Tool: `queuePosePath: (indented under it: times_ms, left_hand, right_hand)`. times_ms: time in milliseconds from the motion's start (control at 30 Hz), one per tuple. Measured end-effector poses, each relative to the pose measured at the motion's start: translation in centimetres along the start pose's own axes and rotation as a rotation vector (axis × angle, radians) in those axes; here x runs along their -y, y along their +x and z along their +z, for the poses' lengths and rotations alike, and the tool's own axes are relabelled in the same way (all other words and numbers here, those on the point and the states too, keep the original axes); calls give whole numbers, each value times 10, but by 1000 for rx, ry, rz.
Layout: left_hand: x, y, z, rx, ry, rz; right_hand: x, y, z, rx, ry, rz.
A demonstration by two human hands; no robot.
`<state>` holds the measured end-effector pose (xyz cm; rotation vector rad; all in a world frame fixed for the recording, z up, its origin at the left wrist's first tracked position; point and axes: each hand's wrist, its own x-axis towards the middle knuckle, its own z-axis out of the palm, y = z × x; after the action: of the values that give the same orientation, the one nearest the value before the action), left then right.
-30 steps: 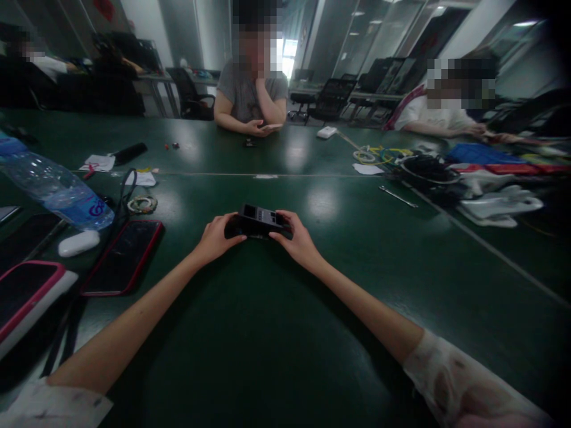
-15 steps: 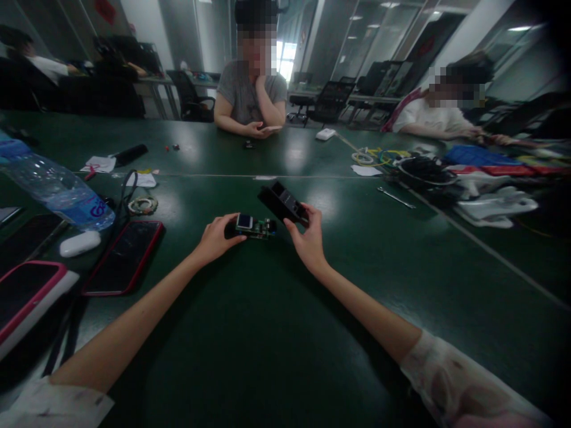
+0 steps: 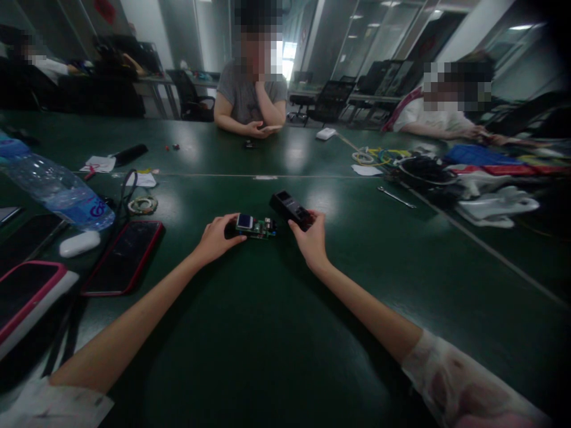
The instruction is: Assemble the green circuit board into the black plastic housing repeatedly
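Note:
My left hand point(image 3: 218, 236) grips the left end of a green circuit board point(image 3: 259, 227), thumb in front and fingers behind. A small screen with a pale frame point(image 3: 245, 221) sits on that board beside my fingertips. In my right hand point(image 3: 312, 235) is a black plastic case point(image 3: 288, 205) with openings in its face, held by its near right end and tilted. The case is just up and to the right of the board, with a small gap between them. My right fingertips are partly hidden behind the case.
To the left lie a red-edged phone point(image 3: 125, 258), a white earbud case point(image 3: 80, 244) and a tilted water bottle point(image 3: 57, 184). A wrench point(image 3: 396, 197) and tangled cables point(image 3: 423, 169) lie to the right. A person point(image 3: 250, 98) sits across the green table point(image 3: 250, 333).
My right hand has moved slightly right and turned the black case, so its far end has shifted right and down. My left hand and the circuit board stay put.

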<state>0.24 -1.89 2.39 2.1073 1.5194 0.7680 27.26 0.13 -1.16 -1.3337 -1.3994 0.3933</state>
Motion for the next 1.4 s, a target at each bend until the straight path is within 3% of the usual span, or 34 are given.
queuePosePath:
  times_ms: [233, 500, 767, 1000, 1400]
  left_hand:
    - [0, 0, 0, 2, 4, -10]
    - [-4, -1, -2, 16, -5, -25]
    - [-5, -2, -2, 25, -14, -29]
    - [-5, -1, -2, 27, 17, -28]
    - [-5, -2, -3, 35, 4, -34]
  right_hand:
    - [-2, -1, -1, 12, -39, -18]
    - [11, -2, -4, -55, -118, 17]
    - [13, -3, -5, -1, -142, 80]
    - [18, -3, -4, -3, -236, 59]
    - [13, -2, -5, 21, -191, 13]
